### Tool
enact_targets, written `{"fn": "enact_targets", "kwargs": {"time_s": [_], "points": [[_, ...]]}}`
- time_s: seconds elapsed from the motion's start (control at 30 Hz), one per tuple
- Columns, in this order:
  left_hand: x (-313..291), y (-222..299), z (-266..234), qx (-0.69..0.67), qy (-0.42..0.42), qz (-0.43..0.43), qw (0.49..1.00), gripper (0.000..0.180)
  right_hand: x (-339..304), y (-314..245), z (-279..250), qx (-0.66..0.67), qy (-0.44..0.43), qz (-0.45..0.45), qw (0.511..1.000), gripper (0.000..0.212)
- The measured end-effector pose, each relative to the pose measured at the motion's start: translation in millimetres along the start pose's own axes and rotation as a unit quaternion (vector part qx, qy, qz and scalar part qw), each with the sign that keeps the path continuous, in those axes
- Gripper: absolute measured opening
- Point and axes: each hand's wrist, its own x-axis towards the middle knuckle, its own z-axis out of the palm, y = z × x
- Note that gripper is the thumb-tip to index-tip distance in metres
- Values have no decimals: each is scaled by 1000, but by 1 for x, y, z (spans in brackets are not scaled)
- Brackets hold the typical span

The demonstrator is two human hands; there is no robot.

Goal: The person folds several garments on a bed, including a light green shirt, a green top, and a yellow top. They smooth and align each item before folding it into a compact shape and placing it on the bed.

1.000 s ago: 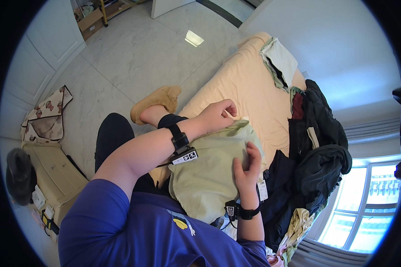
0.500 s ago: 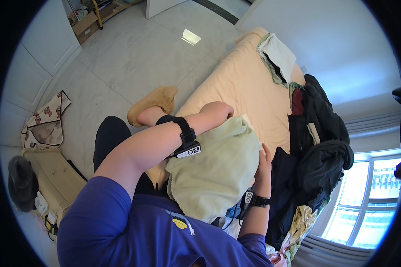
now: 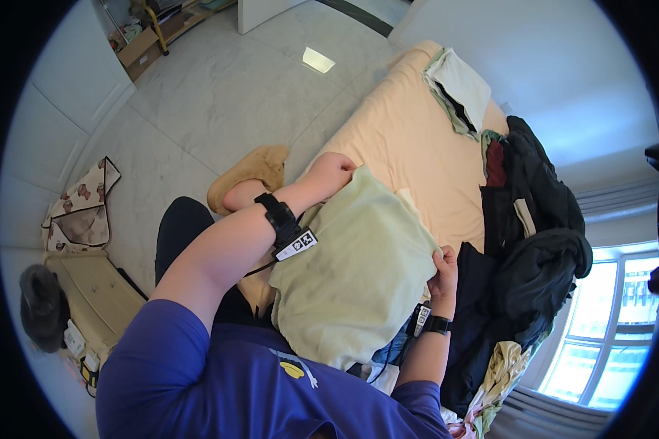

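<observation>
A pale green piece of cloth [image 3: 351, 278], perhaps a garment, lies spread over my lap and the near part of the bed. My left hand [image 3: 334, 170] pinches its far left corner, fingers closed. At the right edge of the cloth, my right hand [image 3: 444, 268] grips with thumb and fingers pressed together. Between the two hands the far edge is drawn fairly straight. A bit of cream fabric [image 3: 407, 197] shows beyond that edge. Bunched dark blue cloth [image 3: 394, 344] peeks out under the near right side, mostly hidden.
The bed [image 3: 410, 117] has a peach sheet. A folded stack of clothes [image 3: 461, 88] sits at its far end. Heaped dark clothes [image 3: 538, 274] line the right side, beside a window [image 3: 600, 329]. On the left stand a beige case [image 3: 95, 293] and a patterned bag [image 3: 80, 208].
My left hand has shifted left and away with the cloth's corner. My right hand has moved slightly right and now pinches the edge. The cloth is stretched wider and flatter.
</observation>
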Motion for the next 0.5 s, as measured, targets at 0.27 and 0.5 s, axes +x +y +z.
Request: {"fn": "enact_targets", "kwargs": {"time_s": [0.27, 0.5], "points": [[-15, -10, 17, -64, -12, -21, 998, 10, -6, 16, 7, 28, 43, 32, 998, 10], [-8, -3, 27, 4, -19, -40, 999, 16, -7, 25, 5, 53, 57, -7, 997, 16]]}}
